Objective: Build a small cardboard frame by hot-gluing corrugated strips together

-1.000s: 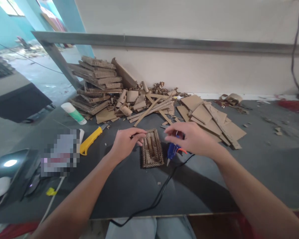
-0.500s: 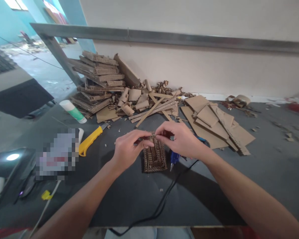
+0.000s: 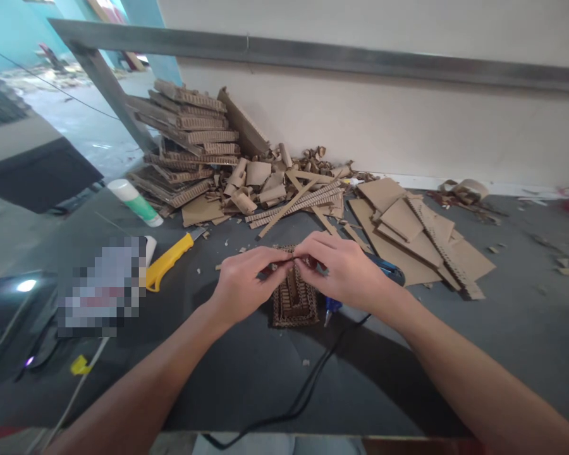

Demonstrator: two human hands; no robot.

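Observation:
My left hand (image 3: 246,278) and my right hand (image 3: 339,268) meet at their fingertips, thumb and forefinger pinched on each side. Between them is a small cardboard piece, mostly hidden by the fingers. Right below lies a rectangular corrugated cardboard panel (image 3: 294,313), built up of strips with a ridged border, its far end partly covered by the hands. Beside its right edge a blue glue gun (image 3: 332,304) rests with its nozzle toward me, partly under my right hand. A blue and black tool (image 3: 389,270) lies behind my right wrist.
Stacked cardboard panels (image 3: 194,136) stand back left, with curled scraps (image 3: 258,177) and strips alongside. Flat cardboard sheets (image 3: 403,227) lie right. A yellow utility knife (image 3: 168,260), a white-green glue stick (image 3: 136,203) and a pixelated object (image 3: 102,284) are left. A black cord (image 3: 284,417) crosses the front.
My left thumb and forefinger have closed together and come up against my right fingertips. The view has shifted slightly; the cardboard panel and glue gun stay in place.

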